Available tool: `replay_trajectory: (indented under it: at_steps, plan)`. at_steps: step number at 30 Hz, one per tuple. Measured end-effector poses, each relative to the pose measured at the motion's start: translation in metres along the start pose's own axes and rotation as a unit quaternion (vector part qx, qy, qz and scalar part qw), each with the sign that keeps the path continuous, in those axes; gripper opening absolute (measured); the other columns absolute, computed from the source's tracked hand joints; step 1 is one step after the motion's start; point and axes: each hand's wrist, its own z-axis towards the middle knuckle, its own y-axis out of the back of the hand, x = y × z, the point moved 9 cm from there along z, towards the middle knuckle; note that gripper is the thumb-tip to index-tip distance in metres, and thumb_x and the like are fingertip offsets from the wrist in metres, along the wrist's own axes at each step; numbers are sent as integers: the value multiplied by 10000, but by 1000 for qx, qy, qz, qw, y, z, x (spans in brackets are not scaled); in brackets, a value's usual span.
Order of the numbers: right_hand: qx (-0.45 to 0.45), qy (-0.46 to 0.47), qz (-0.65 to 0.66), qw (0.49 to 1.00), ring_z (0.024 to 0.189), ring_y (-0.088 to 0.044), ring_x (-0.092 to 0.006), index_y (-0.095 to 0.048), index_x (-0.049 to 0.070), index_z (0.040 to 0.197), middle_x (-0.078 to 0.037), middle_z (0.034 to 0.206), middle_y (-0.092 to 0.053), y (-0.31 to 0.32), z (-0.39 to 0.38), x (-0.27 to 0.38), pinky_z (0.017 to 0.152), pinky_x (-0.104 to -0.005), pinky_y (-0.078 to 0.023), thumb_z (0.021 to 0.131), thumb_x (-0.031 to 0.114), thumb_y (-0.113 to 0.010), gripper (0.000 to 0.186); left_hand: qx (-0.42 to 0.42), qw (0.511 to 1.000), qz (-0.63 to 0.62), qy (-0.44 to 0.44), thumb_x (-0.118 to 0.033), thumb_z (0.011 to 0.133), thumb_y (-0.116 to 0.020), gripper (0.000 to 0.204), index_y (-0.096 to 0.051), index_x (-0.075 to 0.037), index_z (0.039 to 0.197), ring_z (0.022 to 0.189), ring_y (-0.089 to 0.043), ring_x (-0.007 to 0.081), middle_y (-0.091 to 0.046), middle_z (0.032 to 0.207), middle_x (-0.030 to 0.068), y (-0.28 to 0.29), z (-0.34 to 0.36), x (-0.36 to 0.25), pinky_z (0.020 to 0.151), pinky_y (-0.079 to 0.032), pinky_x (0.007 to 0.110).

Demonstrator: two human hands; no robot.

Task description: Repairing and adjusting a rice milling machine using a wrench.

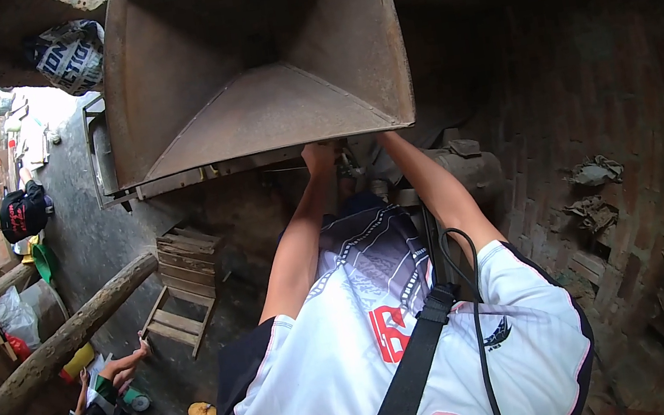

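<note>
A large rusty metal hopper [266, 110] with sloped inner walls fills the top centre. My left hand [318, 156] reaches under its front lip, beside some small metal fittings [345, 162]; the fingers are mostly hidden. My right hand [385, 141] is tucked beneath the right part of the same lip, fingers out of sight. What either holds cannot be made out. A dusty cylindrical motor-like body [464, 170] sits below and right of my right hand.
Wooden chair-like frame [187, 298] and log rails [67, 333] stand left. Two other people are there: one in black [20, 215], another lower down [104, 405]. A printed sack [69, 58] hangs upper left. A brick surface [605, 81] with debris lies right.
</note>
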Motion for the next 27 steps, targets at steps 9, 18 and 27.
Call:
replay_trajectory:
  at_steps: [9,18,27]
  plan:
    - [231,262,-117,930,787,-596,-353,-581,50,987,-192,857,-618,-79,-55,99,736,-409,-465,721,119,-596,276,336,761,-497,245,-335,908,-463,342,-555,-38,1050,827,-625,226,-631,924,97,-26,-36,29,793,-520,407]
    - [178,373,-208,887,900,-542,-277,-550,14,939,-127,937,-565,-75,-100,128,783,-358,-459,723,163,-570,263,308,744,-431,407,-461,900,-450,377,-590,-115,853,746,-613,193,-629,778,50,-18,-67,57,663,-512,370]
    - [139,322,-391,851,932,-510,-255,-594,-2,882,-132,970,-553,-71,-133,138,793,-358,-450,742,171,-491,246,377,735,-389,408,-419,921,-446,352,-610,-117,847,724,-601,155,-622,767,14,-34,-72,31,648,-503,344]
